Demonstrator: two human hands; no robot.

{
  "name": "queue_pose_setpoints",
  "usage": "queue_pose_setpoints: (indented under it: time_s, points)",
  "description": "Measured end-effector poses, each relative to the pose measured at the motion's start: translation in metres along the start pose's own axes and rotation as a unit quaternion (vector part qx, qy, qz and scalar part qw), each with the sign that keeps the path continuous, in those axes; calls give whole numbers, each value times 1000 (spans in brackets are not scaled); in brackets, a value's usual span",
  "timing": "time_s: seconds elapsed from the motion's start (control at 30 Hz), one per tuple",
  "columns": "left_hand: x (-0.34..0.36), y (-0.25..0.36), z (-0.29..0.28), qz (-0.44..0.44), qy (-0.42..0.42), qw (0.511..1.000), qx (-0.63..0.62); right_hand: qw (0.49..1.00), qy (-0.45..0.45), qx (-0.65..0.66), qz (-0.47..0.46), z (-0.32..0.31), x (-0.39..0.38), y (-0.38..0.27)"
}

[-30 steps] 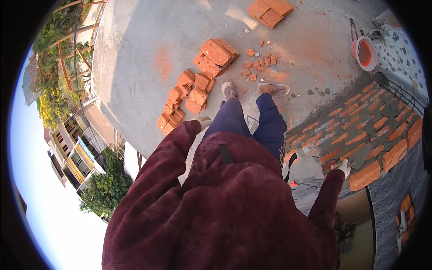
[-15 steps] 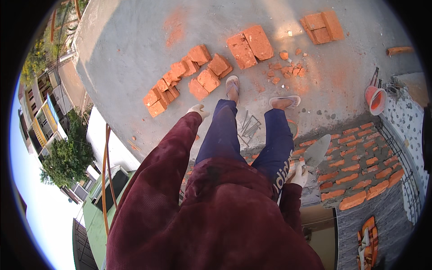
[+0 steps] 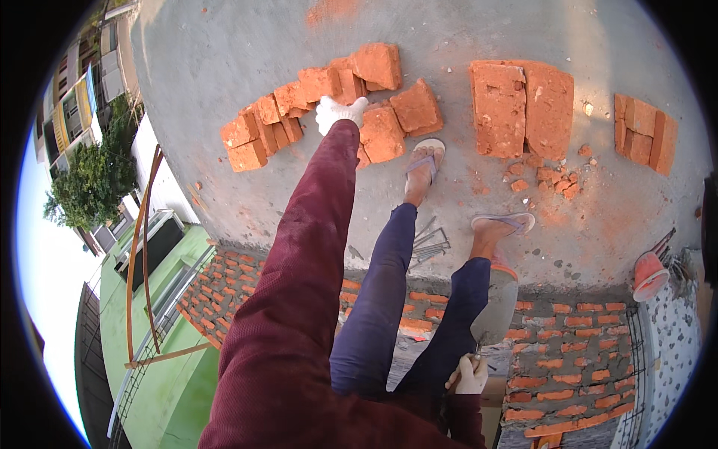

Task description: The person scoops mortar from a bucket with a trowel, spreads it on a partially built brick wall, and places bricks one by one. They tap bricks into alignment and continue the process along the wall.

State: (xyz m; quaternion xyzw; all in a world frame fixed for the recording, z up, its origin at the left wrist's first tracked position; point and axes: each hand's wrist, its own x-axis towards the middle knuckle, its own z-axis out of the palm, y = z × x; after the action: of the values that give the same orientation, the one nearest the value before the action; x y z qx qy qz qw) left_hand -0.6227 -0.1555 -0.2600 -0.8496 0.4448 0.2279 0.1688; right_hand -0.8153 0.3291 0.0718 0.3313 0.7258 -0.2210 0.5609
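My left hand (image 3: 340,114), in a white glove, reaches out over the cluster of orange bricks (image 3: 277,105) on the concrete. Its thumb stands apart from its fingers, right by a brick (image 3: 319,82) and next to another brick (image 3: 382,133). No brick is lifted in it. Low at the right, my gloved right hand (image 3: 471,374) is closed round the handle of a trowel (image 3: 495,308). The trowel's broad grey blade points away from me, above the brickwork and beside my leg.
Two large bricks (image 3: 522,108) lie side by side right of my feet, with brick rubble (image 3: 557,179) near them. A smaller brick stack (image 3: 645,133) is farther right. Bent metal rods (image 3: 431,245) lie between my feet. Mortared brickwork (image 3: 572,359) and an orange bucket (image 3: 649,277) are at right.
My left arm has stretched forward, bringing the hand from beside my leg to the bricks. The view has shifted and leans closer. The trowel stays in my right hand.
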Motion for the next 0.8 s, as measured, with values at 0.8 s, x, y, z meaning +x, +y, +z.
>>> queue_pose_setpoints:
  time_s: [0.8]
  points:
    - [-174, -14, -150, 35, -612, 518, -597, 950, -44, 150, -269, 41, -100, -85]
